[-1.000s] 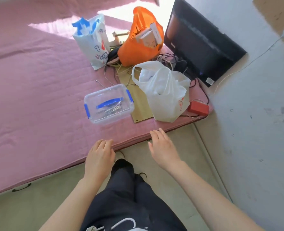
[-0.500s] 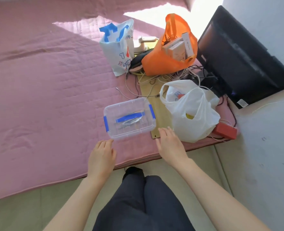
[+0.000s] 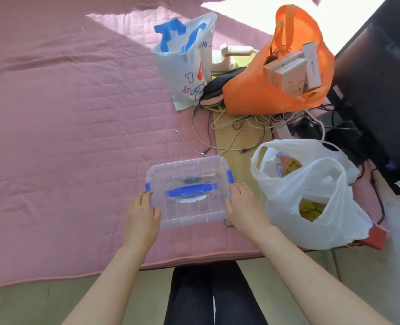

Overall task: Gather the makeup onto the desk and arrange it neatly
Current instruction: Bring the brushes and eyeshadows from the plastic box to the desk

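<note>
A clear plastic storage box [image 3: 194, 208] with a blue handle and blue side clips sits on the pink mat near its front edge. A few small items show dimly through the lid. My left hand [image 3: 141, 218] holds the box's left side, thumb over the lid edge by the left clip. My right hand [image 3: 247, 208] holds the right side, fingers reaching toward the right clip. The box rests on the mat.
Right of the box stands a white plastic bag [image 3: 311, 202] with yellow packets. Behind are an orange bag [image 3: 253, 95] with small cartons, a white-and-blue printed bag [image 3: 185, 66], loose cables [image 3: 232, 137] and a black monitor [image 3: 382, 90]. A wooden board [image 3: 241, 158] lies under the cables.
Both hands have moved forward from the mat's edge to the two sides of the clear box and taken hold of it. The camera has come closer to the mat.
</note>
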